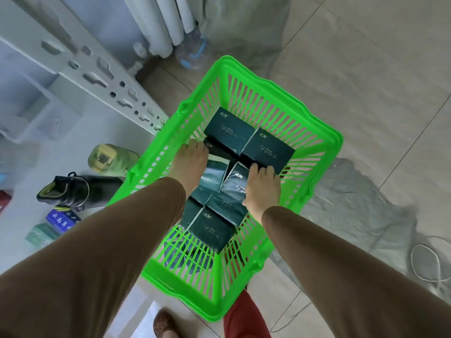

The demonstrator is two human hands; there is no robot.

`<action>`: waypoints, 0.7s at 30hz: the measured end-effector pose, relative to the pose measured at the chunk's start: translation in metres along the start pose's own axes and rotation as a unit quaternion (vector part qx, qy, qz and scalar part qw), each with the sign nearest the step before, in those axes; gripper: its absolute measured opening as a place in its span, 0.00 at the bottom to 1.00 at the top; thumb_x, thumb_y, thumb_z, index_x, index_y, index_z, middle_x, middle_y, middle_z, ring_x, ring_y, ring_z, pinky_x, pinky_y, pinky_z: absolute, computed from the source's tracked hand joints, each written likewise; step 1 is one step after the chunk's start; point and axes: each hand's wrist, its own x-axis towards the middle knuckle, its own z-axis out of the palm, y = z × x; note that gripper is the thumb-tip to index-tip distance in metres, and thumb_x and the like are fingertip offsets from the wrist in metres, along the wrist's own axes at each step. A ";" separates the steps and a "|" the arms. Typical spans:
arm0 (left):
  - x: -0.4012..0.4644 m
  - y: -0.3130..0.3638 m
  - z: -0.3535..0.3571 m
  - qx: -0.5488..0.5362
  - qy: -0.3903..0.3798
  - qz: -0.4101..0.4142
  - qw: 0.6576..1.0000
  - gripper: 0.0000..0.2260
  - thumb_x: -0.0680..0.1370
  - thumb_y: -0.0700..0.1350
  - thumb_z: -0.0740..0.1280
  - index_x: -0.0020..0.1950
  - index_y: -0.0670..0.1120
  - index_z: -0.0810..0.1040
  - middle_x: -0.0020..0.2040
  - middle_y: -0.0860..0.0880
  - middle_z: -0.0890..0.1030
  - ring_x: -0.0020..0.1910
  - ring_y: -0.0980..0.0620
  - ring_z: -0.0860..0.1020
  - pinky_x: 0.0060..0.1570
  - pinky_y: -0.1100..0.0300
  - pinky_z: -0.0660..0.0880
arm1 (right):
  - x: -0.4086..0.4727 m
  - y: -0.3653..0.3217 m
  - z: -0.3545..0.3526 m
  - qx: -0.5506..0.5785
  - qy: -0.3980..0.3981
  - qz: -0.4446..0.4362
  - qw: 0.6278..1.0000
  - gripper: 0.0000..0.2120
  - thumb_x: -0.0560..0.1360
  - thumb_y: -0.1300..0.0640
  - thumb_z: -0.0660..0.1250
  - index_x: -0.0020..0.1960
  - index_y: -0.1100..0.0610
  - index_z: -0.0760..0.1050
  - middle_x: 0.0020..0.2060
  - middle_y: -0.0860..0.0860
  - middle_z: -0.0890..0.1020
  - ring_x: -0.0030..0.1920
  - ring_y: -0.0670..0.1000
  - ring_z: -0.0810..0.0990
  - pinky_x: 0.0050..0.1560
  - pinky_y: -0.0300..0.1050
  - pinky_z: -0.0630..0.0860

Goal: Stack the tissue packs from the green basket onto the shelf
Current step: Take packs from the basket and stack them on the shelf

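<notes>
Green basket (317, 132) sits on the tiled floor, long axis running from 6 to 12 o'clock. Dark green tissue packs (266, 150) lie inside in a loose heap, two flat at the 12 o'clock end, others toward 6 o'clock. Both arms in brown sleeves reach down into the basket. Left hand (191, 164) rests on the 9 o'clock side of a tilted pack (214, 175), fingers curled over its far edge; grip partly hidden, closure cannot be told. Right hand (262, 186) sits at 3 o'clock of a second tilted pack (234, 185), fingertips (255, 168) bent over its upper edge, touching the wrap. The two tilted packs lean together between the hands. Grey shelf upright (102, 76) stands at 10 o'clock of the basket, bottles (107, 159) beside it
</notes>
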 end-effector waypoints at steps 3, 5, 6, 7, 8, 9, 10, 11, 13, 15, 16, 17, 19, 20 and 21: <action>-0.020 -0.002 0.001 0.007 0.007 0.002 1.000 0.16 0.70 0.41 0.71 0.56 0.46 0.73 0.58 0.46 0.71 0.60 0.46 0.70 0.50 0.56 0.69 | -0.002 0.002 -0.010 0.013 -0.035 0.004 0.999 0.21 0.72 0.51 0.73 0.60 0.56 0.73 0.58 0.55 0.75 0.63 0.59 0.68 0.59 0.52 0.69; -0.041 -0.007 0.001 -0.038 0.006 -0.004 0.999 0.18 0.70 0.43 0.72 0.58 0.46 0.73 0.59 0.46 0.72 0.60 0.45 0.71 0.50 0.54 0.70 | -0.011 0.003 -0.019 0.071 -0.044 -0.006 0.997 0.22 0.71 0.52 0.74 0.62 0.56 0.72 0.60 0.56 0.73 0.64 0.60 0.67 0.58 0.53 0.71; -0.056 -0.012 0.001 -0.081 0.003 -0.019 0.997 0.20 0.70 0.43 0.72 0.59 0.46 0.72 0.58 0.45 0.73 0.58 0.44 0.72 0.49 0.53 0.71 | -0.019 0.003 -0.025 0.109 -0.046 -0.014 0.993 0.24 0.71 0.53 0.74 0.64 0.57 0.71 0.61 0.57 0.72 0.63 0.61 0.68 0.57 0.54 0.72; -0.073 -0.017 -0.001 -0.137 0.003 -0.043 0.990 0.21 0.70 0.43 0.72 0.60 0.46 0.71 0.56 0.45 0.75 0.57 0.43 0.73 0.48 0.51 0.72 | -0.028 0.003 -0.033 0.152 -0.050 -0.024 0.987 0.27 0.71 0.54 0.75 0.66 0.57 0.69 0.61 0.58 0.71 0.62 0.62 0.70 0.56 0.53 0.73; -0.092 -0.024 -0.003 -0.197 0.005 -0.072 0.978 0.21 0.70 0.45 0.73 0.60 0.46 0.71 0.55 0.45 0.76 0.56 0.42 0.74 0.47 0.50 0.73 | -0.039 0.003 -0.043 0.194 -0.055 -0.037 0.979 0.28 0.71 0.54 0.75 0.67 0.56 0.68 0.60 0.58 0.71 0.58 0.62 0.72 0.54 0.52 0.74; -0.113 -0.032 -0.007 -0.256 0.012 -0.102 0.961 0.22 0.69 0.47 0.74 0.59 0.46 0.71 0.53 0.45 0.76 0.56 0.42 0.74 0.47 0.49 0.74 | -0.051 0.002 -0.053 0.229 -0.056 -0.054 0.970 0.28 0.70 0.53 0.76 0.66 0.56 0.68 0.58 0.58 0.72 0.54 0.60 0.74 0.51 0.50 0.73; -0.137 -0.041 -0.012 -0.309 0.020 -0.130 0.942 0.22 0.68 0.49 0.76 0.57 0.46 0.71 0.52 0.44 0.76 0.55 0.41 0.75 0.47 0.49 0.74 | -0.065 -0.001 -0.065 0.251 -0.053 -0.074 0.964 0.26 0.70 0.53 0.76 0.63 0.56 0.69 0.55 0.57 0.73 0.50 0.58 0.75 0.47 0.47 0.71; -0.161 -0.051 -0.018 -0.353 0.026 -0.155 0.922 0.22 0.67 0.50 0.76 0.54 0.45 0.71 0.51 0.44 0.76 0.54 0.40 0.75 0.46 0.49 0.73 | -0.081 -0.005 -0.078 0.259 -0.045 -0.097 0.960 0.24 0.69 0.53 0.76 0.59 0.56 0.69 0.52 0.56 0.74 0.47 0.57 0.75 0.44 0.46 0.68; -0.216 -0.071 -0.033 -0.419 0.044 -0.193 0.886 0.20 0.67 0.49 0.76 0.51 0.44 0.71 0.49 0.42 0.77 0.50 0.39 0.76 0.44 0.50 0.72 | -0.114 -0.021 -0.105 0.257 -0.020 -0.143 0.956 0.22 0.68 0.54 0.76 0.54 0.55 0.67 0.49 0.54 0.77 0.48 0.57 0.77 0.42 0.46 0.66; -0.281 -0.092 -0.044 -0.473 0.078 -0.220 0.850 0.18 0.68 0.46 0.76 0.51 0.43 0.73 0.47 0.42 0.79 0.47 0.41 0.78 0.43 0.51 0.73 | -0.155 -0.045 -0.133 0.266 0.008 -0.179 0.947 0.24 0.67 0.56 0.77 0.57 0.55 0.67 0.50 0.54 0.77 0.49 0.56 0.78 0.43 0.46 0.68; -0.317 -0.102 -0.049 -0.496 0.094 -0.236 0.830 0.18 0.69 0.45 0.75 0.53 0.44 0.74 0.47 0.44 0.80 0.46 0.42 0.79 0.43 0.52 0.74 | -0.178 -0.059 -0.147 0.282 0.021 -0.193 0.940 0.26 0.67 0.57 0.77 0.58 0.55 0.66 0.50 0.53 0.78 0.50 0.55 0.79 0.44 0.46 0.70; -0.355 -0.113 -0.053 -0.515 0.107 -0.253 0.812 0.18 0.70 0.44 0.75 0.56 0.46 0.74 0.49 0.46 0.81 0.46 0.43 0.79 0.44 0.54 0.74 | -0.203 -0.075 -0.160 0.305 0.028 -0.203 0.930 0.27 0.67 0.57 0.77 0.59 0.55 0.66 0.50 0.53 0.79 0.49 0.55 0.80 0.46 0.47 0.73; -0.435 -0.130 -0.058 -0.528 0.129 -0.285 0.790 0.19 0.71 0.45 0.75 0.59 0.50 0.73 0.51 0.50 0.81 0.45 0.47 0.78 0.44 0.56 0.72 | -0.257 -0.109 -0.181 0.363 0.023 -0.218 0.906 0.27 0.68 0.59 0.77 0.60 0.56 0.66 0.51 0.53 0.79 0.50 0.56 0.81 0.52 0.53 0.78; -0.475 -0.138 -0.060 -0.525 0.142 -0.298 0.784 0.19 0.71 0.46 0.75 0.59 0.51 0.73 0.51 0.50 0.81 0.45 0.47 0.77 0.44 0.56 0.71 | -0.285 -0.128 -0.188 0.401 0.020 -0.225 0.888 0.26 0.68 0.60 0.78 0.60 0.57 0.67 0.50 0.53 0.79 0.50 0.56 0.81 0.55 0.55 0.77; -0.514 -0.147 -0.060 -0.524 0.155 -0.312 0.777 0.19 0.71 0.46 0.76 0.58 0.51 0.73 0.51 0.51 0.81 0.45 0.48 0.77 0.45 0.56 0.71 | -0.312 -0.147 -0.194 0.441 0.017 -0.233 0.866 0.24 0.68 0.61 0.78 0.59 0.57 0.69 0.48 0.51 0.78 0.50 0.54 0.80 0.57 0.55 0.76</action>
